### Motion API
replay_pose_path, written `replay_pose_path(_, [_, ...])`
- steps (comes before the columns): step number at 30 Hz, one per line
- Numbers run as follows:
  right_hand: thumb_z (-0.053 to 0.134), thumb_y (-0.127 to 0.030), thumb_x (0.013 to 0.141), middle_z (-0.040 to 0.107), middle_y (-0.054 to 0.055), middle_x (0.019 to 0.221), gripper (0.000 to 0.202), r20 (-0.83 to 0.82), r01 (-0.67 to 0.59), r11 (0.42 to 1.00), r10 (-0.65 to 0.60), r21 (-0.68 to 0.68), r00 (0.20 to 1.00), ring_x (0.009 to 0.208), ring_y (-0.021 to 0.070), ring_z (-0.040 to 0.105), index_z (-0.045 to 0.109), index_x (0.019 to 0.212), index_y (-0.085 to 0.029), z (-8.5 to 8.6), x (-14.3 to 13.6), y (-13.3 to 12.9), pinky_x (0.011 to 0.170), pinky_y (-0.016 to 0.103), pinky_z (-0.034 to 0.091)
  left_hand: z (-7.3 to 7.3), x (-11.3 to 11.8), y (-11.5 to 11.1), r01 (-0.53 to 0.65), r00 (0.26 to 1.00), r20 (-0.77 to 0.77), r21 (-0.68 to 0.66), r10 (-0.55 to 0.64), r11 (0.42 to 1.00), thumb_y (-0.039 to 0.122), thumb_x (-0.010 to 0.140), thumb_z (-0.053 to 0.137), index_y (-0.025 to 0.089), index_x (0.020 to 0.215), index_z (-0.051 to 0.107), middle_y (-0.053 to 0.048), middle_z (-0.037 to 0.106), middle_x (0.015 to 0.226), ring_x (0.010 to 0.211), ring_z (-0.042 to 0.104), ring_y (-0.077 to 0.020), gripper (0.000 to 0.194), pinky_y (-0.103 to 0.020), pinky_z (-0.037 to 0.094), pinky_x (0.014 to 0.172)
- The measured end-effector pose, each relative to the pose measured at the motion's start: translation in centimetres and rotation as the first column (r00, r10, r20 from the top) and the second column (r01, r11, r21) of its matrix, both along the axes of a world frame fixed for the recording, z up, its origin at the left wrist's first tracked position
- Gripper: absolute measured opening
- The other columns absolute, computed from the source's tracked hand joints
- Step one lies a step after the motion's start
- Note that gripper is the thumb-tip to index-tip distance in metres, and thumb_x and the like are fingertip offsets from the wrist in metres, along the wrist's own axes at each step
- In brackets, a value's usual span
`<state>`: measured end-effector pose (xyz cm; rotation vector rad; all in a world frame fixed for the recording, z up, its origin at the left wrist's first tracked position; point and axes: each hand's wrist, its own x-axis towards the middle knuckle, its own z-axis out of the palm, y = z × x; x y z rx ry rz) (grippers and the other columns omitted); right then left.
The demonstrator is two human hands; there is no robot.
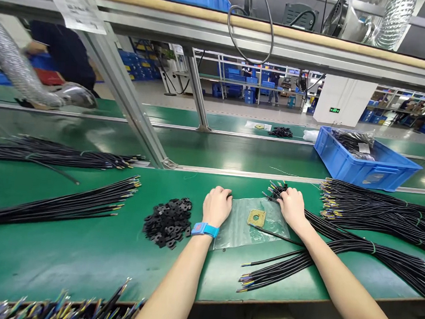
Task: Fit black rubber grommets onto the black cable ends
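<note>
My left hand point(217, 205), a blue strap on its wrist, is curled above the left edge of a clear plastic bag point(232, 226). A small dark piece shows at its fingertips. Left of that wrist lies a heap of small black plastic parts point(169, 220). My right hand point(292, 207) closes at the stripped ends of a bunch of black cables point(321, 225), where black pieces cluster round the coloured wires; its fingertips are partly hidden. Between my hands, a yellowish square plate with a hole point(261, 218) rests on the bag, and one cable end point(265, 231) lies just below it.
More black cable bundles lie at the left point(61, 205), right point(376, 215) and front edge point(62, 310). A blue crate point(365, 169) with bagged items stands at the back right. An aluminium post point(128, 96) and overhead shelf point(173, 23) frame the green bench. Another person point(62, 55) is far left.
</note>
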<state>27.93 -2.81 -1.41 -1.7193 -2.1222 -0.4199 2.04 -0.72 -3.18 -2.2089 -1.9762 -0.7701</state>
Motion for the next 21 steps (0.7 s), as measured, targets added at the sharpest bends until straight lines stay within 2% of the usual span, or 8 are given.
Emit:
replay_pose_path(3, [0.053, -0.022, 0.095, 0.062, 0.012, 0.086, 0.022, -0.014, -0.023, 0.999, 0.023, 0.030, 1.000, 0.085, 0.0254, 0.053, 0.066, 0.078, -0.016, -0.5, 0.1, 0.3, 0.075, 0.036, 0.035, 0.4, 0.7, -0.4, 0.068, 0.992, 0.102, 0.083, -0.076, 0.994, 0.028, 0.089, 0.049, 0.017, 0.107, 0.068, -0.013, 0.062, 0.103, 0.100, 0.057, -0.0274, 0.028, -0.040, 0.045, 0.089])
replay_pose_path(5, [0.051, -0.022, 0.096, 0.063, 0.010, 0.085, 0.021, -0.105, -0.079, 0.994, 0.087, 0.074, 0.991, 0.084, 0.0234, 0.055, 0.066, 0.081, -0.017, -0.8, 0.0, -0.3, 0.077, 0.035, 0.037, 0.7, 2.0, -1.0, 0.192, 0.928, 0.302, 0.113, -0.218, 0.975, 0.033, 0.090, 0.051, 0.018, 0.109, 0.067, -0.010, 0.063, 0.102, 0.094, 0.059, -0.0235, 0.029, -0.037, 0.046, 0.087])
replay_pose_path(6, [0.051, -0.022, 0.096, 0.064, 0.009, 0.086, 0.020, -0.168, -0.117, 0.989, 0.131, 0.093, 0.977, 0.083, 0.0220, 0.056, 0.067, 0.085, -0.017, -1.0, -0.1, -0.8, 0.078, 0.034, 0.038, 0.9, 2.7, -1.4, 0.271, 0.854, 0.429, 0.115, -0.294, 0.956, 0.035, 0.089, 0.052, 0.019, 0.112, 0.066, -0.009, 0.063, 0.103, 0.090, 0.059, -0.0208, 0.031, -0.035, 0.048, 0.085])
replay_pose_path(8, [0.051, -0.021, 0.097, 0.067, 0.007, 0.087, 0.017, -0.289, -0.206, 0.972, 0.231, 0.112, 0.929, 0.080, 0.0192, 0.058, 0.067, 0.092, -0.018, -1.2, -0.3, -1.9, 0.077, 0.031, 0.040, 1.2, 4.4, -2.1, 0.430, 0.628, 0.683, 0.096, -0.374, 0.898, 0.039, 0.087, 0.058, 0.020, 0.122, 0.060, -0.008, 0.062, 0.108, 0.084, 0.061, -0.0163, 0.040, -0.031, 0.050, 0.080])
replay_pose_path(11, [0.051, -0.023, 0.097, 0.068, 0.005, 0.085, 0.018, -0.414, -0.306, 0.945, 0.328, 0.119, 0.849, 0.076, 0.0173, 0.060, 0.069, 0.095, -0.020, -1.6, -0.9, -3.7, 0.074, 0.028, 0.042, 1.2, 6.2, -2.9, 0.616, 0.300, 0.913, 0.037, -0.277, 0.787, 0.037, 0.078, 0.069, 0.018, 0.129, 0.051, -0.008, 0.064, 0.107, 0.083, 0.063, -0.0142, 0.057, -0.030, 0.052, 0.080])
replay_pose_path(13, [0.050, -0.025, 0.097, 0.067, 0.005, 0.082, 0.020, -0.465, -0.325, 0.937, 0.345, 0.126, 0.816, 0.074, 0.0173, 0.060, 0.069, 0.094, -0.021, -1.8, -1.4, -4.6, 0.073, 0.028, 0.043, 1.1, 6.6, -3.3, 0.690, 0.199, 0.962, -0.001, -0.188, 0.724, 0.034, 0.072, 0.076, 0.016, 0.120, 0.056, -0.007, 0.066, 0.099, 0.082, 0.064, -0.0143, 0.055, -0.030, 0.052, 0.081])
replay_pose_path(15, [0.048, -0.027, 0.098, 0.066, 0.005, 0.079, 0.023, -0.494, -0.329, 0.936, 0.346, 0.125, 0.798, 0.072, 0.0170, 0.060, 0.070, 0.093, -0.021, -1.8, -1.7, -5.2, 0.071, 0.027, 0.043, 0.9, 6.6, -3.5, 0.718, 0.177, 0.973, -0.025, -0.148, 0.695, 0.032, 0.066, 0.081, 0.015, 0.106, 0.062, -0.006, 0.068, 0.094, 0.082, 0.065, -0.0148, 0.047, -0.030, 0.052, 0.081])
replay_pose_path(21, [0.045, -0.027, 0.098, 0.059, 0.003, 0.067, 0.030, -0.503, -0.381, 0.915, 0.392, 0.130, 0.770, 0.063, 0.0161, 0.054, 0.070, 0.084, -0.019, -1.4, -2.0, -5.5, 0.063, 0.027, 0.041, 1.0, 6.2, -3.6, 0.705, 0.255, 0.949, -0.052, -0.185, 0.707, 0.035, 0.061, 0.083, 0.014, 0.079, 0.071, -0.006, 0.071, 0.081, 0.073, 0.063, -0.0166, 0.030, -0.029, 0.051, 0.072])
